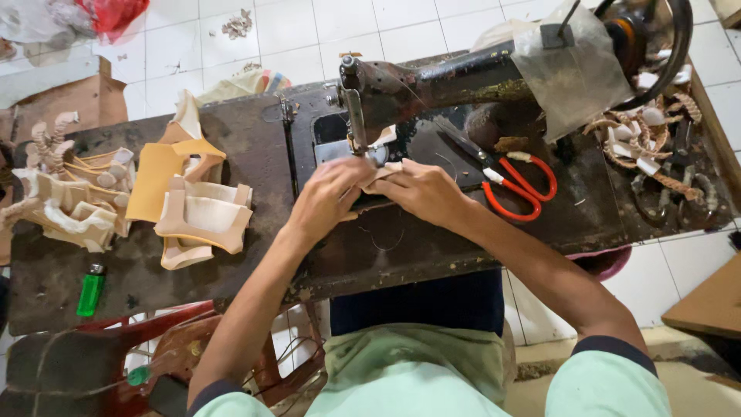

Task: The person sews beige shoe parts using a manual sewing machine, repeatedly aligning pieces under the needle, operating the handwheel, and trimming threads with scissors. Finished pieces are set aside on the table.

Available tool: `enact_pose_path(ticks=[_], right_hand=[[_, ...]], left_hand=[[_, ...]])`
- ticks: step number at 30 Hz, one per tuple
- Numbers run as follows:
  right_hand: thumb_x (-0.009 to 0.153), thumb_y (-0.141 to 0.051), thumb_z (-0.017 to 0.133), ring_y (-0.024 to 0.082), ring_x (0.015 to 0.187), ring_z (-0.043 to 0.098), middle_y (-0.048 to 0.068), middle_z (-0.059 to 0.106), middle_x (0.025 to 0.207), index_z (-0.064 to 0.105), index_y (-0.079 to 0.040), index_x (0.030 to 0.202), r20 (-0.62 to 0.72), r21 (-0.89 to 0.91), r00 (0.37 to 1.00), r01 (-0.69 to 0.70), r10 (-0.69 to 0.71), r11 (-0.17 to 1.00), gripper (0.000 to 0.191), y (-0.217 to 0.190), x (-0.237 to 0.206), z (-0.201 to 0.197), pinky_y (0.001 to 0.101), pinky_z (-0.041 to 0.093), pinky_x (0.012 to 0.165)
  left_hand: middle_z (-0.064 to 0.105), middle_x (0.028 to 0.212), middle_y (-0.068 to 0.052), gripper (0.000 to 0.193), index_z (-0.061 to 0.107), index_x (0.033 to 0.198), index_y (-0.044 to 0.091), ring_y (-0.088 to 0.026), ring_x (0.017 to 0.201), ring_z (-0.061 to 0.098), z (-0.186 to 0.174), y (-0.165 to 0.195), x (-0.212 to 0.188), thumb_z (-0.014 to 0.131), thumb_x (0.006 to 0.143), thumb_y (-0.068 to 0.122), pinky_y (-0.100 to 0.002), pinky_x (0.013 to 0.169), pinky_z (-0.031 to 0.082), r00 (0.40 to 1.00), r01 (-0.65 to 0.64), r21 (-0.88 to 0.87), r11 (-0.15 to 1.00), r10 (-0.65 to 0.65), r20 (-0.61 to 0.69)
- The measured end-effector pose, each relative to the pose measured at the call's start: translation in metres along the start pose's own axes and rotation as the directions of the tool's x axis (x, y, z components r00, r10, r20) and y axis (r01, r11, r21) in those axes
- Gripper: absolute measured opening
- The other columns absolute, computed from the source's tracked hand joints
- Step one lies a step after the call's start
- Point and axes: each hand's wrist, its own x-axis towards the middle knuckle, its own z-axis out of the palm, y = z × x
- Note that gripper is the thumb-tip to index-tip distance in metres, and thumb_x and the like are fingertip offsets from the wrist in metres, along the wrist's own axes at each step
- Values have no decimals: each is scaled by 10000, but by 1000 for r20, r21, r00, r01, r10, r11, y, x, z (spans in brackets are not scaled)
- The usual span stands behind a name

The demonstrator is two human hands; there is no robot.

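My left hand (328, 197) and my right hand (424, 191) meet at the needle of an old dark sewing machine (432, 81). Together they grip a small tan leather piece (384, 173) just under the needle bar (356, 116). Most of the piece is hidden by my fingers. Both hands rest on the dark worn table (255, 255).
Red-handled scissors (513, 184) lie right of my right hand. A pile of tan cut leather pieces (197, 208) sits to the left, with more at the far left (62, 197). A green lighter (90, 289) lies near the front left edge. Braided straps (652, 147) crowd the right end.
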Motion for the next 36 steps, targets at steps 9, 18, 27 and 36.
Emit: enact_pose_path(ticks=[9,18,27,36], right_hand=[[916,-68,694,232,945,688,60,689,1053,736,-61,1145,80,170,996,-55,42,984,232,11,-10,-2,347,573,785],[825,-78,723,286,1060,676,95,653,1121,696,-41,1051,-22,120,998,67,-65,990,231,9,-13,-10,379,577,927],[870,-193,786,260,997,674,78,683,1094,715,-78,1070,16,143,997,-74,72,987,241,-7,-33,-38,376,569,833],[1037,-190,691,94,596,597,24,659,727,627,-29,777,-660,589,-65,-664,749,461,312,-12,-225,-158,247,462,533]], left_hand=[[748,1113,-131,209,710,1102,19,-284,1110,702,0,-2,-1,738,911,98,-407,980,540,998,2,16,1000,-3,69],[702,1191,-147,213,691,1081,-15,-323,1184,661,-2,25,-8,750,898,76,-416,1034,530,998,-55,143,988,54,14],[698,1185,-163,166,686,1085,-29,-329,1200,676,13,40,-6,753,942,21,-404,1037,555,1000,-9,115,993,10,-10],[696,1273,-196,160,695,1139,-56,-347,1224,681,17,51,-9,741,1005,18,-407,1043,567,1000,-12,173,985,11,5]])
